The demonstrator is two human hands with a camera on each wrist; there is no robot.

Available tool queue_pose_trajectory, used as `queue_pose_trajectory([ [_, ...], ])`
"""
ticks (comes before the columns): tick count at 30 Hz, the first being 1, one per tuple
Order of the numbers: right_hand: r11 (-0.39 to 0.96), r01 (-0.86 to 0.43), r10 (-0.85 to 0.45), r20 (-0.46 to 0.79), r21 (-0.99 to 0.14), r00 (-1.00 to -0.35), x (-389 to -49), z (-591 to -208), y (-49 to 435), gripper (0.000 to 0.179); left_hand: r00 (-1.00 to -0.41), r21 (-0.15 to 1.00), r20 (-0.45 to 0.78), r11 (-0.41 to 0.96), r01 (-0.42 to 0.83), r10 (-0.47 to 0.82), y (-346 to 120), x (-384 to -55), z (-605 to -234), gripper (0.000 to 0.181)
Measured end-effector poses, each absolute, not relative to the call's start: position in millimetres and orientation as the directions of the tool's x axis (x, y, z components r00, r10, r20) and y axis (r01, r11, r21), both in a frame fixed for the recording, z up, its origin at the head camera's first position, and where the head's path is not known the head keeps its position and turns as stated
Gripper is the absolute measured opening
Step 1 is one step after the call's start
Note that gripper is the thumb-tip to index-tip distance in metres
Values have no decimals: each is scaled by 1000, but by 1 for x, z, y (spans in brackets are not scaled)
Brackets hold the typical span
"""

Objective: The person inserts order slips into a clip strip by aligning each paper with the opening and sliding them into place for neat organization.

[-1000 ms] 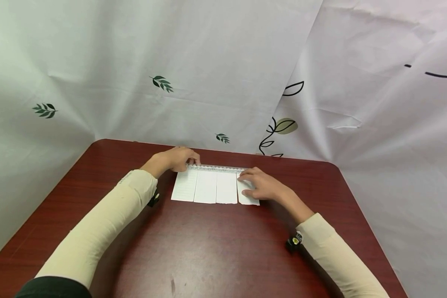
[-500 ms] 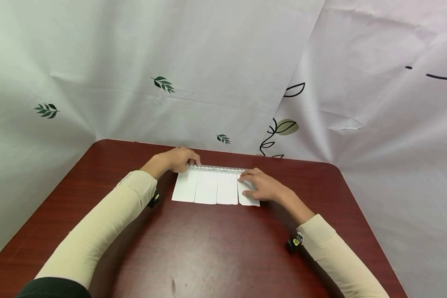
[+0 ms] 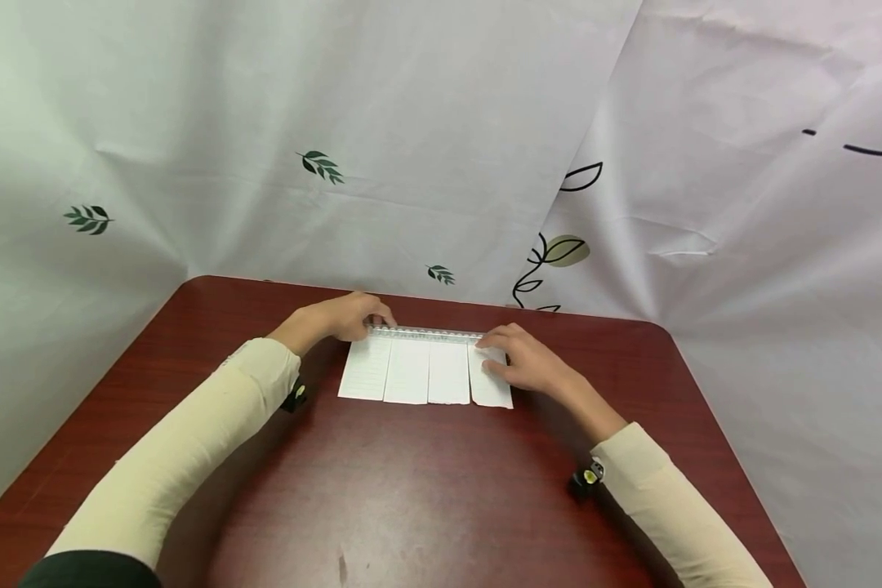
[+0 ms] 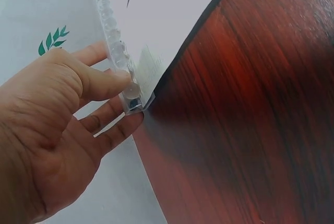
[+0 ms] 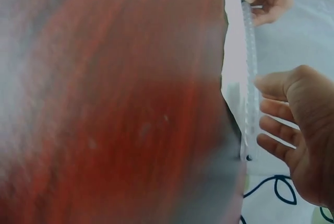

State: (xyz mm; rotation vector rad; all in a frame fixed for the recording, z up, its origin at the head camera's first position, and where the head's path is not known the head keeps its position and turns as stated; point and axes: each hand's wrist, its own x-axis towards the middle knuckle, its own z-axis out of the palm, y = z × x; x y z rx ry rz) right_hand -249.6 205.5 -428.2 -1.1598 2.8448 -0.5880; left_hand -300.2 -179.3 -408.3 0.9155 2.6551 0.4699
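Observation:
My left hand point(image 3: 347, 317) pinches the left end of a clear plastic ruler point(image 3: 435, 334) with a wavy edge. In the left wrist view, the thumb lies on top of the ruler point(image 4: 110, 31) and the fingers reach behind and under its end. Several white paper strips point(image 3: 407, 374) lie side by side below the ruler, their tops against or under it; which, I cannot tell. My right hand point(image 3: 527, 361) is at the ruler's right end, over the rightmost strip point(image 3: 491, 390). In the right wrist view, its loosely bent fingers and thumb are at the ruler's edge point(image 5: 251, 98).
The strips lie on a dark red wooden table point(image 3: 412, 498) with rounded far corners. A white cloth point(image 3: 426, 147) printed with leaves hangs behind and beside it. A small black device point(image 3: 582, 482) is worn at the right wrist.
My right hand has shifted slightly up and right, its thumb moving up the rightmost strip and uncovering more of it. The left forearm has shifted slightly left; ruler and strips look almost unmoved.

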Motion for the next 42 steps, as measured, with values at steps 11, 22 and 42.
queue_pose_trajectory([
  [11, 740, -574, -586, 81, -352, -806, -265, -425, 215, 43, -743, 478, -128, 698, 533, 656, -196, -299, -412, 53],
  [22, 683, -633, -639, 123, -366, -760, -333, -498, 248, 37, -756, 492, -69, 682, 542, 651, -202, -295, -421, 37],
  [42, 773, -544, -570, 18, -327, -821, -276, -426, 215, 36, -755, 490, -47, 674, 553, 654, -197, -298, -424, 32],
])
